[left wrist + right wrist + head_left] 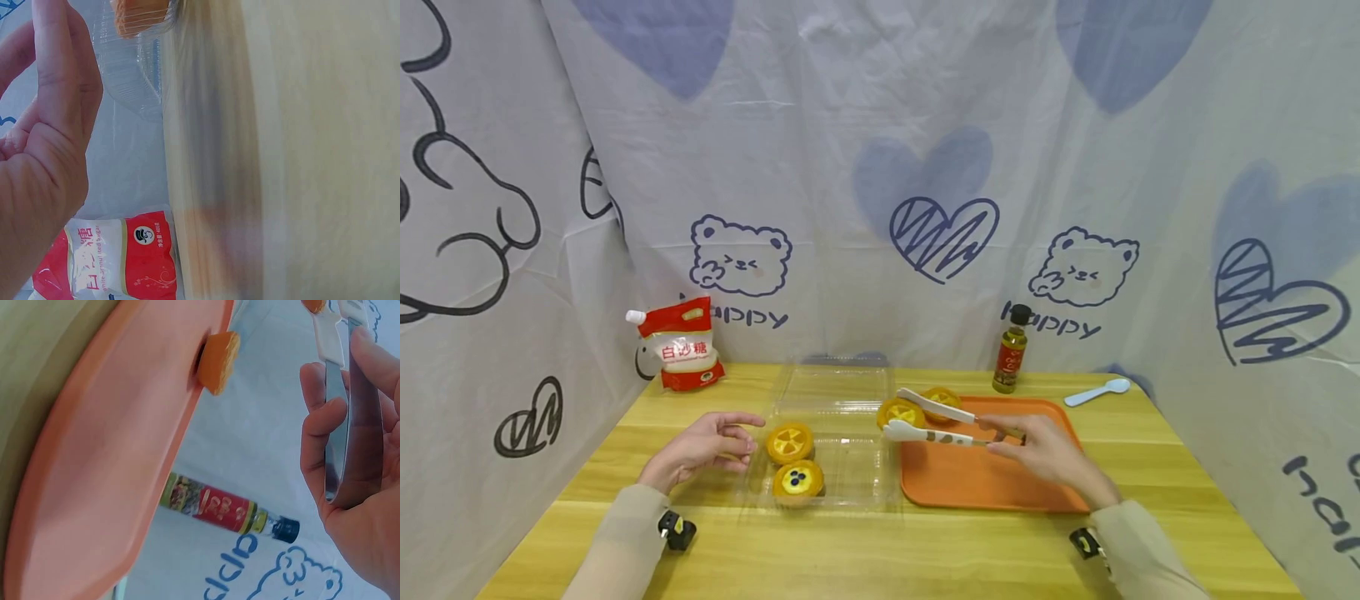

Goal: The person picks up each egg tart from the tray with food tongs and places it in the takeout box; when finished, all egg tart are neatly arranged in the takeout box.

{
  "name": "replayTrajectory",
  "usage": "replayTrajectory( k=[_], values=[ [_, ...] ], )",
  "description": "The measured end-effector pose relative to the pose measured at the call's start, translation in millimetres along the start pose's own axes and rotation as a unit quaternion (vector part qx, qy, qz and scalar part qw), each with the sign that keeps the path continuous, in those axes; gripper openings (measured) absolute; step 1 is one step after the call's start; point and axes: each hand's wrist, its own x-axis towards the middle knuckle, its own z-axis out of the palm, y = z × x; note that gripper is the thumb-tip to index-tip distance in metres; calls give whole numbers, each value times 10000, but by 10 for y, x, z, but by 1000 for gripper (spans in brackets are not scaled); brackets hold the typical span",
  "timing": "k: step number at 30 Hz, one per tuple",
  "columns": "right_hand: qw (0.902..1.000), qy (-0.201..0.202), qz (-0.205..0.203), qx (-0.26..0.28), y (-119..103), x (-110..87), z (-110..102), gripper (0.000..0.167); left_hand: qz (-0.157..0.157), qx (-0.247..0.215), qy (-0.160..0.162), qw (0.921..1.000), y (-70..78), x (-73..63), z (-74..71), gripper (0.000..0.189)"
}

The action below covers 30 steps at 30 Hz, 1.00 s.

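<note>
My right hand (1037, 446) grips a pair of tongs (359, 412) with metal arms and white tips. An egg tart (900, 414) with a yellow fruit top sits between those tips, held above the left edge of the orange tray (985, 479). Behind it, a second tart (943, 400) lies at the tray's far left corner. To the left stands a clear plastic box (857, 475) with its lid (835, 385) folded back. Inside are a fruit-topped tart (790, 442) and a blueberry tart (799, 490). My left hand (711, 450), fingers loosely bent and holding nothing, is beside the box's left wall.
A red and white sugar bag (688, 350) stands at the back left. Behind the tray is a small oil bottle (1010, 358) with a black cap. A light blue spoon (1097, 392) lies at the back right, and a printed cloth hangs around the table.
</note>
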Motion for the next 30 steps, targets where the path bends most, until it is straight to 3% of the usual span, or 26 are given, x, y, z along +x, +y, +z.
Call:
replayTrajectory(
  k=[10, 17, 24, 30],
  values=[
    [9997, -259, 24, -10, -156, 135, 74, 41, 13, 45, -21, 10000, -10, 22, -7, 62],
    [9997, -182, -42, -141, -236, 224, 147, 40, 31, 46, -43, 10000, -33, 26, -14, 63],
    [9986, -317, 413, 55, -307, 286, 248, 41, 12, 108, -18, 9999, -26, 21, -13, 62],
    [9981, -458, 392, 134, -379, 339, 341, 42, 14, 92, -43, 9999, -24, 14, -8, 61]
  ],
)
